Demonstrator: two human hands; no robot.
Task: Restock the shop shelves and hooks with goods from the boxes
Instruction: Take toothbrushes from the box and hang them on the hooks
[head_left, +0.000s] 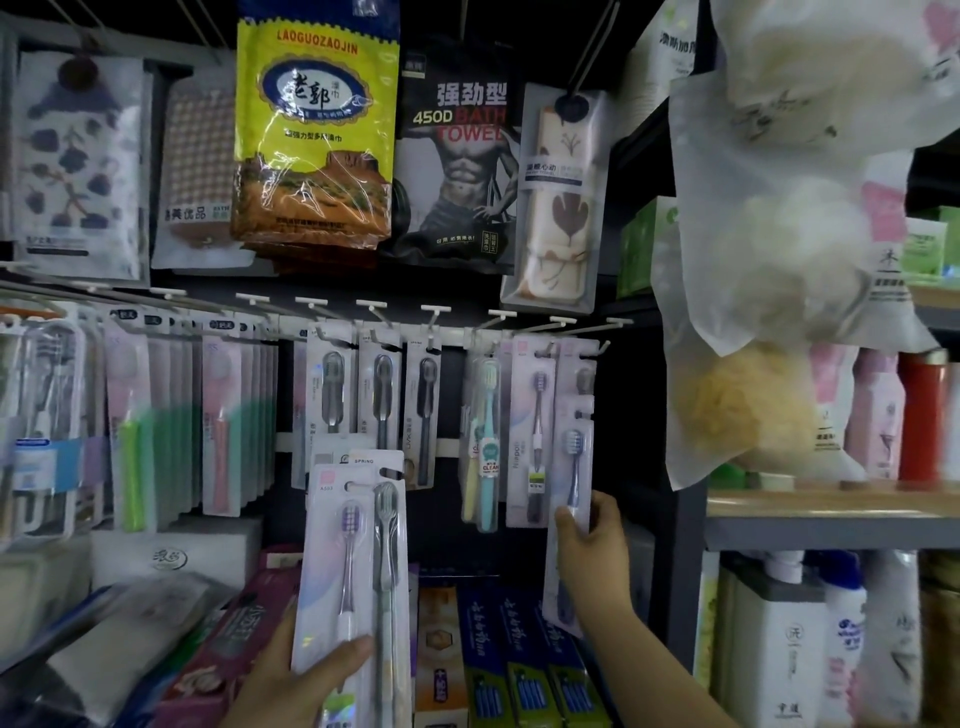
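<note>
My left hand grips a small stack of carded toothbrush packs at their lower end, a purple-bristled one in front and a grey one behind, held upright below the hook row. My right hand pinches another toothbrush pack with a blue-grey brush, lifted toward the rightmost hook of the white rail. The pack's hang hole sits just under that hook among hanging packs. Whether it hangs on the hook cannot be told.
Toothbrush packs fill hooks across the rail and at far left. Bath towel packets hang above. Toothpaste boxes lie on the shelf below. A metal shelf unit with bottles stands right; bagged bath sponges hang at upper right.
</note>
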